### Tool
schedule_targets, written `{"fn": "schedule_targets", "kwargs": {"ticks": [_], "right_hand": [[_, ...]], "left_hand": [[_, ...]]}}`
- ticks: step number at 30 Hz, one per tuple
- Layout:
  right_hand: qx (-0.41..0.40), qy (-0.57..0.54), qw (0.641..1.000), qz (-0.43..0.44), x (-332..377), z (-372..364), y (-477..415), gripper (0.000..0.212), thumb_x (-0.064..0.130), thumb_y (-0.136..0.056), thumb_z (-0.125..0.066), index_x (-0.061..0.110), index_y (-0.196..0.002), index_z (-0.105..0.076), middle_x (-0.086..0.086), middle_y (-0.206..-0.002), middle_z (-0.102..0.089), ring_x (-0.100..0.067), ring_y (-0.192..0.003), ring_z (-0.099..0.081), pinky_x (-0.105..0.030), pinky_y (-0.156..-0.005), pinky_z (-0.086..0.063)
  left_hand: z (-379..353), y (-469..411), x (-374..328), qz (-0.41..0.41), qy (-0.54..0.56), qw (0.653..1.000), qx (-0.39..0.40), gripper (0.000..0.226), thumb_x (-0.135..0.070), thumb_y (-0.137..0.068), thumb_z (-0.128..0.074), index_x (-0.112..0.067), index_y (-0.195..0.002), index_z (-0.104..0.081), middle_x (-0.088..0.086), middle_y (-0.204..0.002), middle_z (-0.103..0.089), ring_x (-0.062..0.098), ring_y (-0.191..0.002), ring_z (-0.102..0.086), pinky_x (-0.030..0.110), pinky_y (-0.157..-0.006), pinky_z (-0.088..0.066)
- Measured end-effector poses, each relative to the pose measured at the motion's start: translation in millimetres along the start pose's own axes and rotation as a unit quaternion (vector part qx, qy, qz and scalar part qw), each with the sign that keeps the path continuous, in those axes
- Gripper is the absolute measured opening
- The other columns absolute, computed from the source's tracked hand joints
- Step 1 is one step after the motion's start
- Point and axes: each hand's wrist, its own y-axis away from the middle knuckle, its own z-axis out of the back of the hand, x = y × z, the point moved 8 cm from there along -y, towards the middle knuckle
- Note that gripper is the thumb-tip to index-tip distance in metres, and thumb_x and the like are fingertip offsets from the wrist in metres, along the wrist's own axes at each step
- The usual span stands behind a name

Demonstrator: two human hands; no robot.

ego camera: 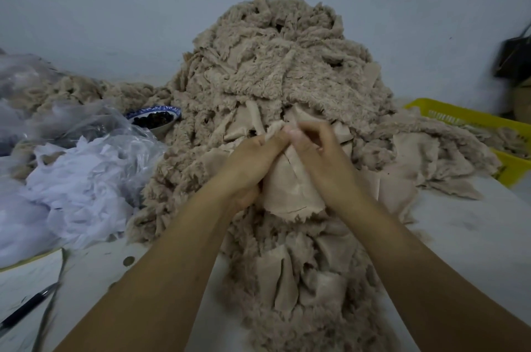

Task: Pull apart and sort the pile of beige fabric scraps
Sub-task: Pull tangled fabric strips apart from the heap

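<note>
Pinches top edge of scrap (290, 188) with left hand (253, 162) and right hand (319, 159), thumbs together, apparently to peel layers (fingertips blurred) | holds it before pile (273, 70) heaped mid-desk (459, 236), toward far edge | keeps yellow basket (511, 170) at right edge for sorted pieces.

Dim, flat, bluish light; edges blurred and wide-angle warped

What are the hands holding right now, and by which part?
The left hand and the right hand pinch one beige fabric scrap at its upper edge, side by side, in front of the pile.
</note>
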Motion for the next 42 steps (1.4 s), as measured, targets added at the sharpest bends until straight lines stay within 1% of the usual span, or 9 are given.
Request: {"fn": "schedule_targets", "kwargs": {"ticks": [6,11,17,22,25,28,32,37,42], "right_hand": [[-0.049,0.116,0.992,0.019,0,10,1,0.048,0.061,-0.094,-0.043,0.015,-0.094,-0.057,0.000,-0.081,-0.064,-0.008,-0.074,-0.060,-0.028,-0.065,-0.047],[-0.113,0.100,0.988,0.036,-4,25,-2,0.044,0.045,-0.102,-0.046,0.017,-0.069,-0.042,0.000,-0.060,-0.046,-0.005,-0.053,-0.043,-0.018,-0.049,-0.034],[-0.121,0.203,0.970,-0.063,-55,49,-13,0.037,0.029,-0.106,-0.040,0.001,-0.086,-0.054,-0.009,-0.071,-0.049,-0.028,-0.075,-0.048,-0.037,-0.064,-0.029],[-0.106,0.152,0.978,-0.092,-66,59,2,0.044,0.031,-0.101,-0.048,0.017,-0.064,-0.027,-0.002,-0.058,-0.027,-0.010,-0.048,-0.024,-0.034,-0.051,-0.019],[0.026,0.167,0.974,-0.148,-61,44,4,0.049,0.048,-0.097,-0.049,0.020,-0.062,-0.030,0.008,-0.050,-0.030,-0.010,-0.049,-0.029,-0.034,-0.055,-0.021],[0.097,0.202,0.972,-0.071,-27,22,2,0.080,0.083,-0.084,-0.031,0.009,-0.070,-0.057,-0.006,-0.068,-0.055,-0.014,-0.060,-0.052,-0.033,-0.063,-0.038],[0.094,-0.005,0.995,-0.023,4,-4,-3,0.062,0.084,-0.075,-0.044,0.038,-0.111,-0.064,0.022,-0.095,-0.068,0.011,-0.084,-0.062,-0.013,-0.077,-0.048],[0.014,-0.173,0.984,-0.027,-3,18,-7,0.039,0.043,-0.097,-0.049,0.032,-0.064,-0.063,0.009,-0.070,-0.062,-0.008,-0.062,-0.057,-0.029,-0.064,-0.048],[0.122,-0.220,0.961,-0.113,-2,-11,10,0.052,0.071,-0.080,-0.058,0.019,-0.086,-0.064,0.003,-0.077,-0.069,-0.013,-0.067,-0.066,-0.032,-0.060,-0.056]], "left_hand": [[-6,4,3,0.025,0.018,0.999,0.039,0.089,-0.076,-0.075,-0.058,-0.005,-0.128,-0.064,0.008,-0.119,-0.073,0.017,-0.114,-0.067,0.037,-0.105,-0.048],[-16,10,1,-0.013,0.005,0.996,0.083,0.050,-0.032,-0.080,-0.072,-0.005,-0.122,-0.066,0.010,-0.118,-0.073,0.022,-0.113,-0.068,0.041,-0.108,-0.048],[-23,28,-17,-0.064,0.106,0.981,0.151,0.015,-0.034,-0.084,-0.077,-0.020,-0.085,-0.081,0.001,-0.084,-0.077,0.011,-0.077,-0.074,0.023,-0.066,-0.058],[52,7,-24,-0.044,0.239,0.963,-0.120,0.025,-0.030,-0.092,-0.068,-0.014,-0.110,-0.074,0.010,-0.106,-0.076,0.030,-0.102,-0.072,0.050,-0.094,-0.056],[67,5,-25,-0.050,0.300,0.941,-0.149,0.022,-0.030,-0.096,-0.065,-0.016,-0.113,-0.069,0.010,-0.107,-0.076,0.030,-0.098,-0.074,0.048,-0.083,-0.061],[47,4,-28,-0.081,0.192,0.971,-0.121,0.022,-0.029,-0.092,-0.070,-0.014,-0.107,-0.074,0.009,-0.102,-0.077,0.024,-0.093,-0.075,0.035,-0.074,-0.061],[1,5,-27,-0.105,0.038,0.993,-0.048,0.014,-0.027,-0.093,-0.070,-0.018,-0.101,-0.077,0.011,-0.086,-0.075,0.021,-0.074,-0.070,0.027,-0.060,-0.055],[3,10,-28,-0.161,-0.162,0.972,-0.050,0.027,-0.045,-0.096,-0.060,-0.028,-0.081,-0.073,-0.020,-0.065,-0.066,-0.008,-0.060,-0.059,0.009,-0.058,-0.044],[15,10,-20,-0.186,-0.160,0.960,-0.133,0.034,-0.041,-0.098,-0.059,-0.026,-0.068,-0.064,-0.017,-0.057,-0.061,-0.006,-0.053,-0.054,0.008,-0.051,-0.040]]}}
